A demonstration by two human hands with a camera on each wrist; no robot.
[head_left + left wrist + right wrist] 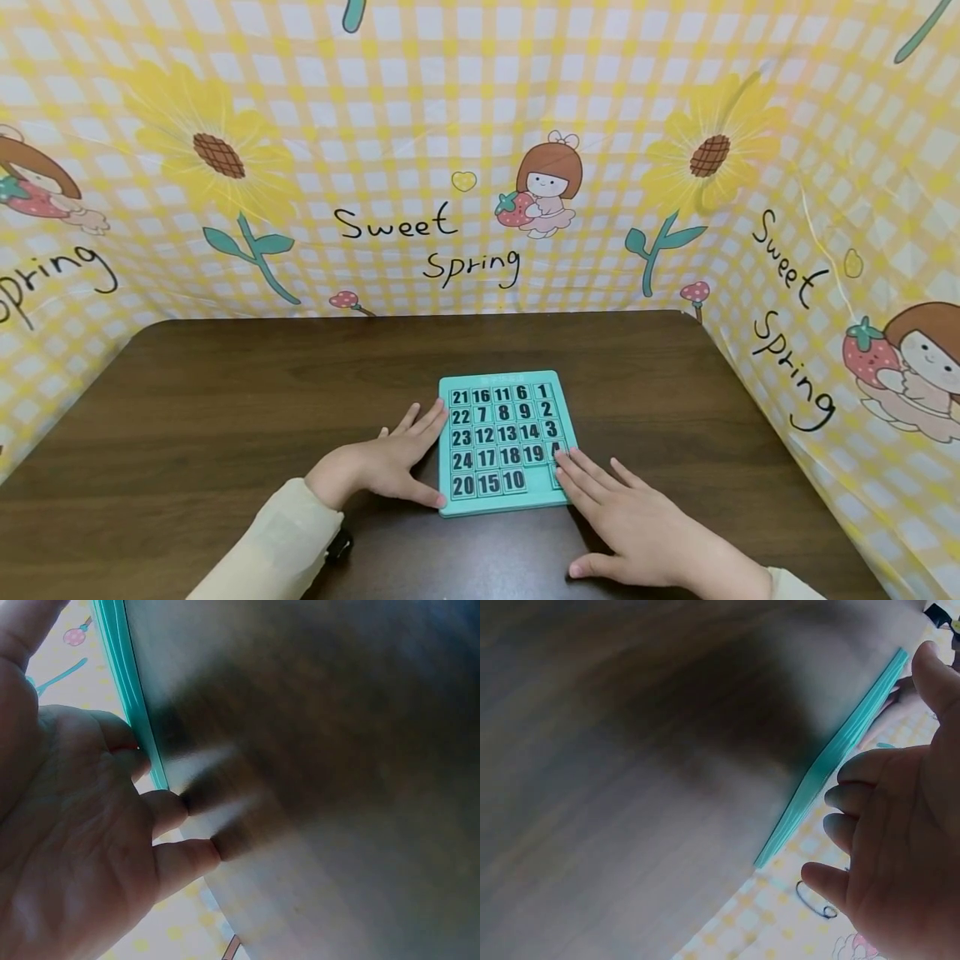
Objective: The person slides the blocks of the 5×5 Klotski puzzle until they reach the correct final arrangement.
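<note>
A turquoise number slide puzzle [491, 505] lies flat on the dark wooden table, its rows of numbered tiles facing up. Along its left edge rests my left hand [390, 460], thumb at the near corner and fingers spread up the side. My right hand [633, 517] reaches in from the right with fingers extended, fingertips on the tiles at the lower right. They partly cover the 4 tile [556, 448] and the tile below it, whose number is hidden. A gap shows right of the 10 tile [513, 480]. Both wrist views show the puzzle frame edge-on, beside the fingers.
The brown table [300, 367] extends around the puzzle on all sides. A yellow checked cloth [420, 108] printed with flowers and cartoon figures hangs behind and along the sides. A black strap piece [340, 546] sits at the left sleeve.
</note>
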